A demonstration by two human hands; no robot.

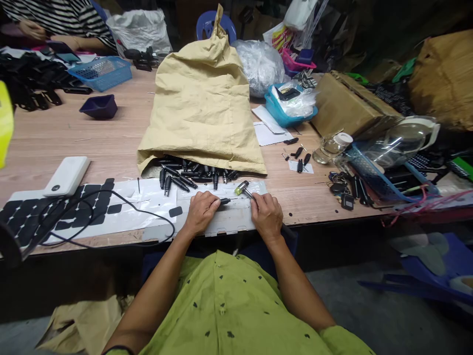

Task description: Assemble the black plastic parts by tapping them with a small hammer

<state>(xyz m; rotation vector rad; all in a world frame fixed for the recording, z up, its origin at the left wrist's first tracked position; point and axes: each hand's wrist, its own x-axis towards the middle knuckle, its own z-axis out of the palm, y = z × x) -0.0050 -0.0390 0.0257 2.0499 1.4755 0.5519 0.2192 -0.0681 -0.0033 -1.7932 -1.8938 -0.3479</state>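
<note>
Head view, left hand (201, 209) pinching black plug (224, 201) lying crosswise, tip rightward, right hand (266, 213) apparently gripping small hammer (244, 189).

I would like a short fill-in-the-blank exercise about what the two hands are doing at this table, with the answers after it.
1. The left hand holds a small ____ part against the white sheet.
2. The right hand holds a small hammer with a ____ head.
3. More black parts spill from the open tan ____ behind the hands.

Missing words: black; yellow; sack
</note>
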